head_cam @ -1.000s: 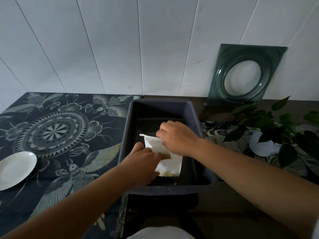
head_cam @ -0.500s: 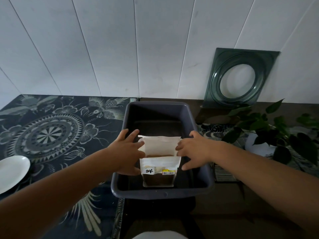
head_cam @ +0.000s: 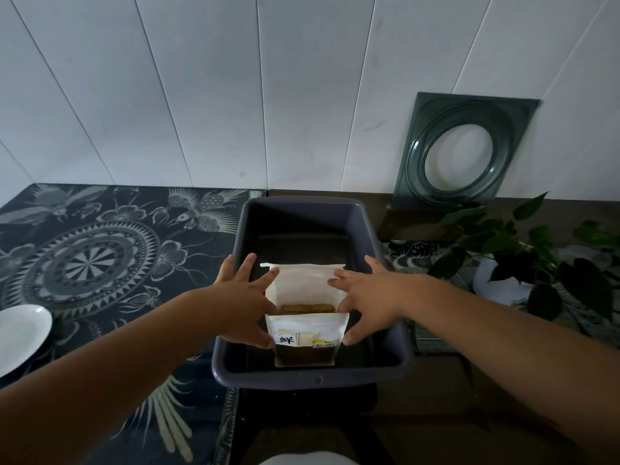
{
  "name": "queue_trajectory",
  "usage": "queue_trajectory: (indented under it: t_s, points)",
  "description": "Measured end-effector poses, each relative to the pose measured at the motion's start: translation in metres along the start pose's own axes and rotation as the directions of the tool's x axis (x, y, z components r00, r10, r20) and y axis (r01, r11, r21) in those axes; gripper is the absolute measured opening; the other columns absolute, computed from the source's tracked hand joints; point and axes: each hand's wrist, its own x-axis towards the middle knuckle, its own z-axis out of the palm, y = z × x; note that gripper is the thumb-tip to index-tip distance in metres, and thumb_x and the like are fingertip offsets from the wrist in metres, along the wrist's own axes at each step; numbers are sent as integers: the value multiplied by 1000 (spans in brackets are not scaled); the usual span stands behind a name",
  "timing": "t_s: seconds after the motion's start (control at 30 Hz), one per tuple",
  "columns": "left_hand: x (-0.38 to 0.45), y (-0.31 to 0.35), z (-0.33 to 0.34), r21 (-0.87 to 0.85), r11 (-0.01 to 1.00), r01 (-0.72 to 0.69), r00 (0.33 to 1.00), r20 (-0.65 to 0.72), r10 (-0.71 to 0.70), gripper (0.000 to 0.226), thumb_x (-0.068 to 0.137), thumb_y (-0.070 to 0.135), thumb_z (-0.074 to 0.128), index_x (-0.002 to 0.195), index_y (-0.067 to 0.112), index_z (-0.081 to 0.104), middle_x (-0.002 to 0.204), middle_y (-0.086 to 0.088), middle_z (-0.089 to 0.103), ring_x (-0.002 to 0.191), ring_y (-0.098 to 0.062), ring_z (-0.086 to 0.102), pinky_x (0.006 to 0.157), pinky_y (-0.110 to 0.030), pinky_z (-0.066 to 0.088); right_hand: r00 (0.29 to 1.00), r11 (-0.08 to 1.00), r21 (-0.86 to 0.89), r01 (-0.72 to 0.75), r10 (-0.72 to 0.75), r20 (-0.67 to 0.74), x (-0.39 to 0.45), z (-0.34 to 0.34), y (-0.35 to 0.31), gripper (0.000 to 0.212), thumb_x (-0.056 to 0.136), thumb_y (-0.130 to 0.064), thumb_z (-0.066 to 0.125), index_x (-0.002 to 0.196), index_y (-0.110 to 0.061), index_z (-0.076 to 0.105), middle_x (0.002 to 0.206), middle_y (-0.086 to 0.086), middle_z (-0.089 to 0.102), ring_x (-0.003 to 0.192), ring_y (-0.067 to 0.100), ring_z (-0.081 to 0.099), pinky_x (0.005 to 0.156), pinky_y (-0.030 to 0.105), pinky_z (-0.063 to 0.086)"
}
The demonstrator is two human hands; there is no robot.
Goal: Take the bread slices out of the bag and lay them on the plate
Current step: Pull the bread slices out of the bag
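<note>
A white bread bag (head_cam: 303,283) stands upright inside a dark grey plastic tub (head_cam: 302,380), its top pulled open. Brown bread slices (head_cam: 307,308) show in the opening. My left hand (head_cam: 241,303) presses the bag's left side with fingers spread, the thumb low by the label. On the bag's right side my right hand (head_cam: 372,303) holds it the same way. A white plate (head_cam: 20,337) lies at the far left edge on the patterned cloth, partly cut off by the frame.
A dark cloth with a mandala print (head_cam: 84,256) covers the table left of the tub. A leafy plant in a white pot (head_cam: 523,250) stands to the right. A green glass dish (head_cam: 463,152) leans on the white panelled wall behind.
Both hands were together on the bag's folded top a second ago. They have moved apart to its two sides, and the bag now stands open with the bread showing.
</note>
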Motion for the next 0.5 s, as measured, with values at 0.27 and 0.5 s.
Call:
queue_trajectory:
  t_s: [0.27, 0.5]
  points:
    - [-3, 2, 1, -73, 997, 25, 1000, -9, -26, 48, 88, 62, 49, 134, 50, 43, 162, 0, -18, 139, -46, -27, 100, -74, -18, 999, 1000, -18, -16, 17, 47, -3, -4, -4, 74, 82, -76, 42, 141, -30, 48, 165, 3, 2, 147, 16, -17, 104, 67, -21]
    - [-10, 7, -3, -102, 995, -14, 1000, -25, 12, 48, 90, 60, 48, 136, 47, 43, 163, -4, -15, 143, -40, -22, 108, -69, -12, 1000, 998, 60, -26, 25, 15, -1, -16, -19, 55, 95, -63, 28, 139, -36, 47, 155, -2, 37, 147, 22, 17, 113, 61, -2]
